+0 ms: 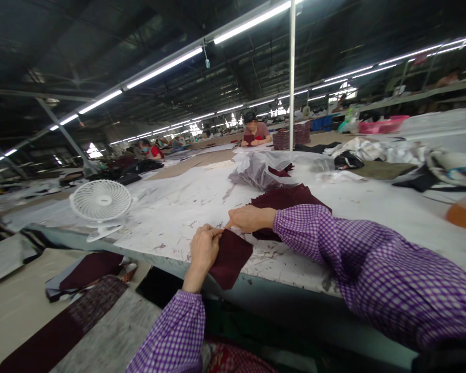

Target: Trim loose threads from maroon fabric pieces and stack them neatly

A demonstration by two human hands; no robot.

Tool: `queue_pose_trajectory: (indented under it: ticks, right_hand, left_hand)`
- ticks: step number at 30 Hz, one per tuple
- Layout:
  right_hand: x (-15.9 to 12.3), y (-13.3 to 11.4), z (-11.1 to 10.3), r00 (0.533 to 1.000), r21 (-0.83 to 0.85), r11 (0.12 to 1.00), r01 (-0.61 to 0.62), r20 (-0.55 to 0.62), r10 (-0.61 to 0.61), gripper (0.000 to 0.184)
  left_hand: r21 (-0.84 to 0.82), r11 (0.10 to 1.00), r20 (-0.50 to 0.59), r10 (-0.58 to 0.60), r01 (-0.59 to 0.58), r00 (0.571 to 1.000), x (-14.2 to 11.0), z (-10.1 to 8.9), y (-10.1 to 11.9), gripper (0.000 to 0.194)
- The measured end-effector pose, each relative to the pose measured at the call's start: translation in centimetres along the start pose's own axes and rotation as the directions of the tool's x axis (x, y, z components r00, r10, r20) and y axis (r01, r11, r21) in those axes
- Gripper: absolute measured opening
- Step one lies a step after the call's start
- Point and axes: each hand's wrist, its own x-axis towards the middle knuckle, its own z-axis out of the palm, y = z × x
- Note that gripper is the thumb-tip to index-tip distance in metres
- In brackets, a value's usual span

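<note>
A small dark maroon fabric piece (232,260) hangs partly over the front edge of the white-covered table (163,207). My left hand (205,248) is closed on its upper left edge, thumb and fingers pinched together. At the same top corner, the fingertips of my right hand (249,218) meet those of the left; its fingers are bent in a pinch at the cloth's edge. Under and behind my right wrist lies a fanned stack of maroon fabric pieces (291,198), partly covered by my checked sleeve. Clear plastic wrapping (256,171) sits just behind that stack.
A white fan (103,201) stands at the table's left edge. Cloth pieces (91,272) lie on a lower surface at left. A metal pole (292,77) rises beyond the plastic. Farther back are a person (257,132), a pink basin (383,124) and heaped fabric (373,150).
</note>
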Motion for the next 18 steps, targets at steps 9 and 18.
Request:
queue_pose_trajectory:
  ticks: [9,18]
  right_hand:
    - [1.4,-0.1,1.5,0.960,0.118,0.968,0.220,-0.205,-0.193,0.029]
    - [1.4,0.3,2.3,0.953,0.134,0.957,0.258,-0.198,-0.229,0.029]
  left_hand:
    - [0.005,1.000,0.021,0.007,-0.007,1.000,0.1,-0.1,0.2,0.027]
    - [-0.135,0.990,0.032,-0.022,0.026,0.999,-0.9,-1.7,-1.2,0.026]
